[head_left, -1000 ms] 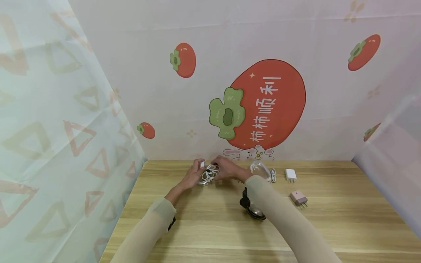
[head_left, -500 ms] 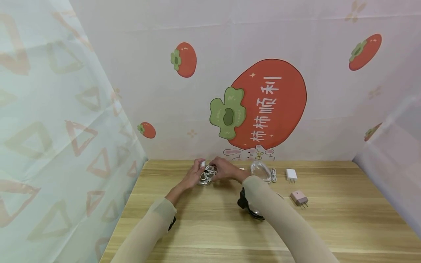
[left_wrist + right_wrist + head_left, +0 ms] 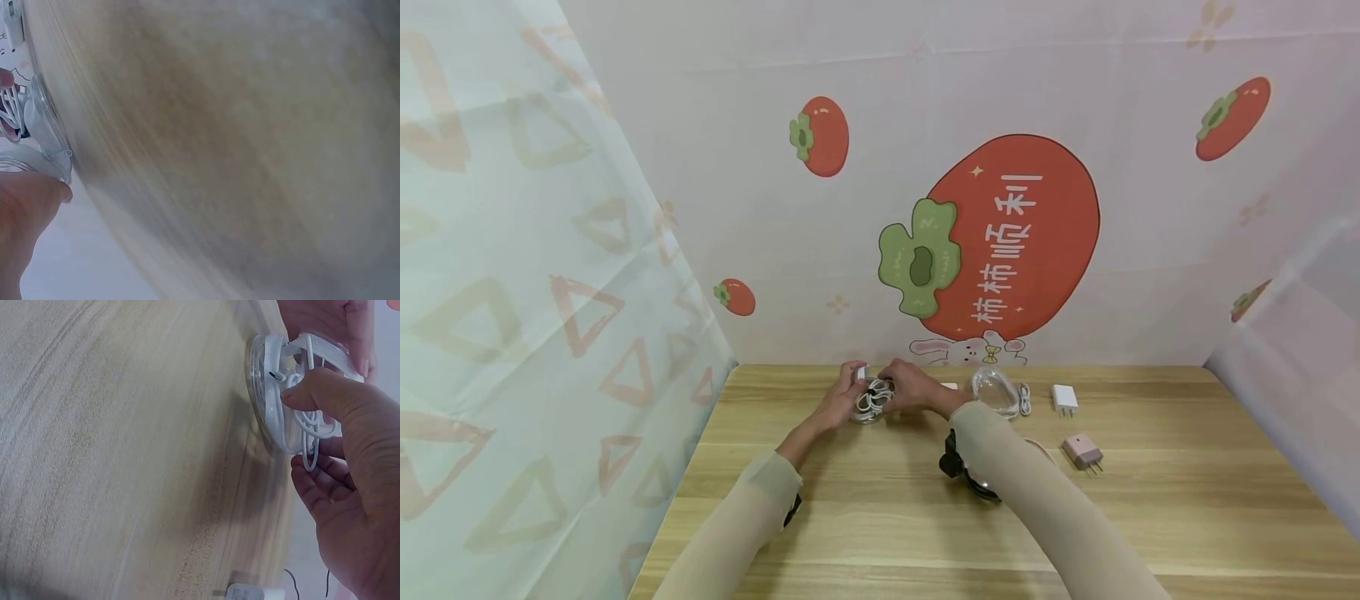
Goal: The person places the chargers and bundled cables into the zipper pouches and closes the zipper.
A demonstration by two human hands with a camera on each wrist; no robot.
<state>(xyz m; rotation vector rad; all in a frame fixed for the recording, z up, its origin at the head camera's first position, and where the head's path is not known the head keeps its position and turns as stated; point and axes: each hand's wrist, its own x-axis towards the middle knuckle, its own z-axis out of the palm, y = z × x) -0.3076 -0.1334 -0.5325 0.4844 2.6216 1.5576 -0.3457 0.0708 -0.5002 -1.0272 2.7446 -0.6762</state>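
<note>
A round clear plastic case [image 3: 867, 417] with a whitish band along its rim stands at the back left of the wooden table. My left hand [image 3: 841, 402] grips it from the left side, thumb and fingers on the clear wall. Between the thumb and fingers of my right hand [image 3: 916, 390] is a white charging cable [image 3: 876, 397], looped and tied with a black tie. In the right wrist view the looped cable [image 3: 310, 431] lies at the mouth of the clear case [image 3: 273, 394], partly inside it. The left wrist view catches only part of the left hand [image 3: 28, 209].
Right of the hands lie another clear round case [image 3: 995, 393], a small bundled white cable [image 3: 1024, 400], a white charger plug [image 3: 1064, 398] and a pink charger plug [image 3: 1082, 452]. A black cable [image 3: 985, 490] is partly hidden under my right forearm. A patterned cloth wall stands close behind.
My right hand has shifted slightly left with the white cable, closer to the clear case. My left hand keeps its grip on the case in the same place.
</note>
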